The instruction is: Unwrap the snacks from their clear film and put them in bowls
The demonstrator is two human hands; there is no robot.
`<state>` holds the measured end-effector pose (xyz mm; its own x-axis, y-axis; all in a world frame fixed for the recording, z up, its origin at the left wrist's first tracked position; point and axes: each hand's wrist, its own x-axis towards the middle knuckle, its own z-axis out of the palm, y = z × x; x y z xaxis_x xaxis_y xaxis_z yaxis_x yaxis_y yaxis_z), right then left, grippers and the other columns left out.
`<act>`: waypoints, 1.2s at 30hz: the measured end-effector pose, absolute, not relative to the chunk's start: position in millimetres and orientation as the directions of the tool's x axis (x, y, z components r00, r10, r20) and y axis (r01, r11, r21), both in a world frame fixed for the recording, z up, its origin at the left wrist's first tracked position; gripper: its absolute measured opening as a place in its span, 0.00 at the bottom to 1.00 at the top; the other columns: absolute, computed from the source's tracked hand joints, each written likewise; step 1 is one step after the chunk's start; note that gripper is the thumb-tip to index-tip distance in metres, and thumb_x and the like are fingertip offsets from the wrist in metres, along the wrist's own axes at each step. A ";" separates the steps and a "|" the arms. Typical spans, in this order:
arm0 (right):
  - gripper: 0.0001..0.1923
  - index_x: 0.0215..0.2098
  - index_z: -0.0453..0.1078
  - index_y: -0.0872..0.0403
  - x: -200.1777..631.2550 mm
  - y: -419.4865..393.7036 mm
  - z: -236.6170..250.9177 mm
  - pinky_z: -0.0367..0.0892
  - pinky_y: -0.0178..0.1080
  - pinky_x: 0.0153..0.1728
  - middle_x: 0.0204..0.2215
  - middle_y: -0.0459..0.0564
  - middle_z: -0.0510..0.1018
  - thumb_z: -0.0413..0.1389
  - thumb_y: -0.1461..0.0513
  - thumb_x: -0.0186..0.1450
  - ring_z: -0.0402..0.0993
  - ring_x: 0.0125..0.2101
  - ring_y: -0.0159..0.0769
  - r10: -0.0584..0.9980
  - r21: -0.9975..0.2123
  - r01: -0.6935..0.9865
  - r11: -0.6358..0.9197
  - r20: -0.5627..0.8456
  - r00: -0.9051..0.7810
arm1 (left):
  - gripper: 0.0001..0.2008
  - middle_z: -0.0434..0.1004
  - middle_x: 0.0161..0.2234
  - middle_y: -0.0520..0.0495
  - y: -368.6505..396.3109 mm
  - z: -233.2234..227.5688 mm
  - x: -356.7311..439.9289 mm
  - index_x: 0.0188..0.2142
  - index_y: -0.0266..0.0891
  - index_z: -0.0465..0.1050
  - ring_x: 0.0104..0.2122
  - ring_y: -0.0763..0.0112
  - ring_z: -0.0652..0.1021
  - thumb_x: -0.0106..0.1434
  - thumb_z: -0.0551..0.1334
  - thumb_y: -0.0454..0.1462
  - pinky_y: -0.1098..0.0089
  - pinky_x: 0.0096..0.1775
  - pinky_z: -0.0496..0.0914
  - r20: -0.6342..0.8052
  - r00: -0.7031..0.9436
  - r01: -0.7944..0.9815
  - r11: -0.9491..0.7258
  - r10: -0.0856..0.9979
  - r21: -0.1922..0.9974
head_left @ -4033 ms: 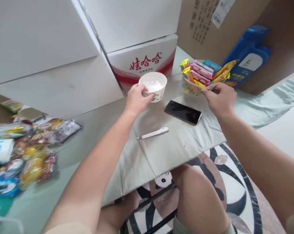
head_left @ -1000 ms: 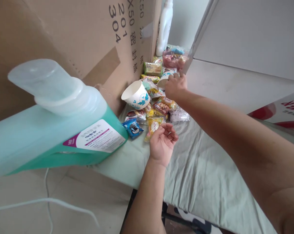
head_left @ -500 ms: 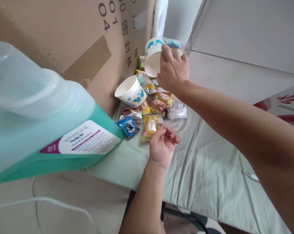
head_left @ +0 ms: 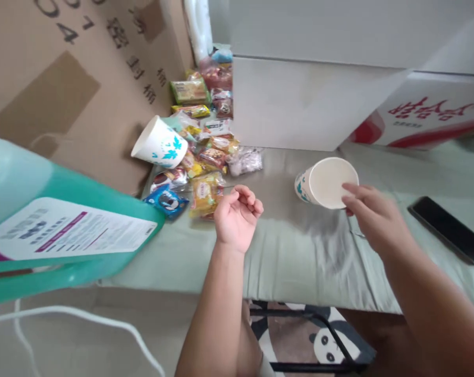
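My right hand (head_left: 374, 214) pinches the rim of a white paper cup (head_left: 319, 183) with teal leaf prints; its mouth is tilted toward me above the cloth. My left hand (head_left: 239, 217) is palm up with loosely curled fingers and holds nothing. Just left of it lies a yellow wrapped snack (head_left: 206, 193). A second paper cup (head_left: 164, 144) leans on its side among the packets, mouth toward the cardboard box. Around it are a blue snack packet (head_left: 166, 201), a clear-wrapped packet (head_left: 245, 161) and several other small wrapped snacks.
On the left stand a jug of green liquid (head_left: 75, 230) and a large cardboard box (head_left: 103, 131). White boxes (head_left: 291, 104) line the back. A black phone (head_left: 449, 228) lies on the green cloth (head_left: 291, 262) at the right. A white cable (head_left: 83, 311) hangs below.
My right hand has carried its paper cup from above the snacks at the back to the right side of the cloth. My left hand stays near the yellow snack. The view has turned right.
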<state>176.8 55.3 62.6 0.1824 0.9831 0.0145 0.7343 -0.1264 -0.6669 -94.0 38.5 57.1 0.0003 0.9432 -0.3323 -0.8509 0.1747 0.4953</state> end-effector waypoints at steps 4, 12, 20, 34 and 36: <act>0.27 0.58 0.73 0.45 210.6 21.2 39.4 0.79 0.52 0.40 0.61 0.59 0.70 0.58 0.47 0.63 0.81 0.37 0.44 0.976 -0.826 0.540 -0.162 -0.055 0.208 | 0.05 0.65 0.23 0.53 40.8 58.9 -59.6 0.26 0.38 0.72 0.23 0.77 0.69 0.53 0.63 0.38 0.73 0.30 0.66 -0.314 0.030 -0.819 0.204 0.949 0.537; 0.22 0.56 0.68 0.48 225.8 15.0 57.4 0.78 0.45 0.38 0.55 0.58 0.69 0.57 0.56 0.64 0.78 0.38 0.38 0.948 -0.832 0.555 0.010 0.185 0.260 | 0.06 0.64 0.23 0.54 49.1 54.0 -35.1 0.26 0.37 0.71 0.22 0.77 0.69 0.54 0.62 0.38 0.74 0.28 0.67 -0.334 0.010 -0.771 0.220 0.942 0.597; 0.10 0.44 0.69 0.51 135.5 83.5 126.5 0.74 0.40 0.42 0.39 0.50 0.76 0.53 0.64 0.65 0.75 0.38 0.36 0.813 -0.646 0.493 0.582 0.458 -0.360 | 0.06 0.64 0.22 0.55 63.4 49.6 -47.3 0.26 0.38 0.69 0.22 0.77 0.69 0.53 0.63 0.38 0.73 0.27 0.68 -0.375 0.045 -0.838 0.239 0.926 0.491; 0.07 0.42 0.58 0.51 -12.9 192.8 130.2 0.73 0.43 0.43 0.56 0.56 0.76 0.48 0.66 0.66 0.76 0.50 0.43 0.606 -0.678 0.358 0.642 0.162 -0.779 | 0.07 0.66 0.19 0.55 72.4 40.3 -59.9 0.21 0.38 0.69 0.19 0.76 0.67 0.45 0.66 0.36 0.72 0.22 0.67 -0.436 -0.036 -0.836 0.212 0.899 0.506; 0.05 0.39 0.57 0.51 -22.8 205.9 127.6 0.74 0.41 0.41 0.55 0.54 0.77 0.47 0.66 0.66 0.77 0.49 0.42 0.630 -0.735 0.352 0.579 0.129 -0.766 | 0.08 0.66 0.19 0.55 72.8 39.0 -59.0 0.21 0.38 0.70 0.19 0.76 0.67 0.44 0.67 0.37 0.72 0.22 0.68 -0.426 -0.026 -0.827 0.220 0.904 0.517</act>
<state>-22.8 205.9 127.6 -0.7660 0.6298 0.1288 0.3524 0.5790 -0.7353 -59.0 72.8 39.0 -0.0255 0.9041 -0.4265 -0.8274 0.2203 0.5166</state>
